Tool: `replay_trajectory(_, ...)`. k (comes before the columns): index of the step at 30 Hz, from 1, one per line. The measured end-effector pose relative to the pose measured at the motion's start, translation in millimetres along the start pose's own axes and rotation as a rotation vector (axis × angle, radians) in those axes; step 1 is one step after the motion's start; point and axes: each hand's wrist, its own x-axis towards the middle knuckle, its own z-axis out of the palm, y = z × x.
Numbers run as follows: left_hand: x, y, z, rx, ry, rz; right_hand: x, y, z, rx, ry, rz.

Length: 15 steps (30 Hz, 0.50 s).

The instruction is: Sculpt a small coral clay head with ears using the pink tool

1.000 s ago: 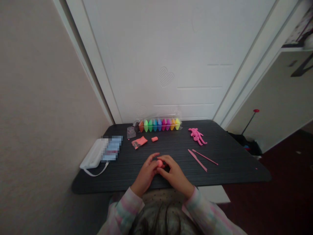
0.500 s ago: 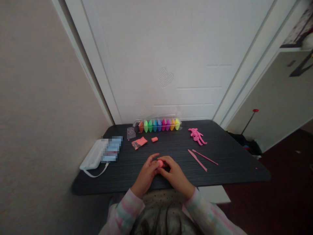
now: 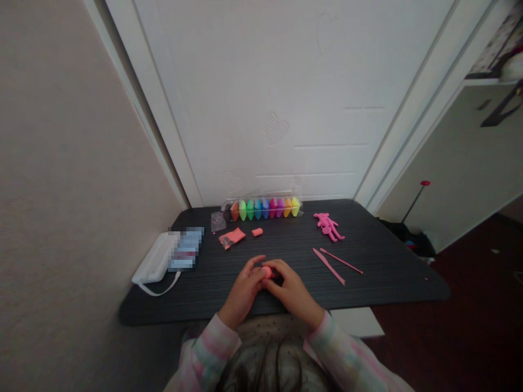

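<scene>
A small coral-pink lump of modelling clay (image 3: 267,271) is pinched between my two hands, above the near part of the dark table. My left hand (image 3: 246,284) grips it from the left with thumb and fingers. From the right, my right hand (image 3: 289,284) closes its fingertips on the same lump. Beyond the hands lie a short coral clay piece (image 3: 257,232) and an opened coral clay packet (image 3: 232,238). Two pink modelling tools, a flat knife (image 3: 329,267) and a thin stick (image 3: 341,261), rest to the right.
Along the back of the table (image 3: 388,261) stands a clear tray of several coloured clay packets (image 3: 265,209). A pink figure (image 3: 328,226) lies at back right. On the left are a white device with a strap (image 3: 156,258), a blurred-out item (image 3: 187,249) and a small clear cup (image 3: 218,221).
Hardly anything differs. Both hands keep hold of the clay lump in the same place, and the whole view has shifted very slightly.
</scene>
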Motion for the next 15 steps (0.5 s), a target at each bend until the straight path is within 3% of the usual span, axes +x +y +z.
replay_trajectory(15, -0.4, -0.7, -0.1, 0.011, -0.001, -0.014, -1.3, -1.2, -0.4, -0.002, -0.016, -0.021)
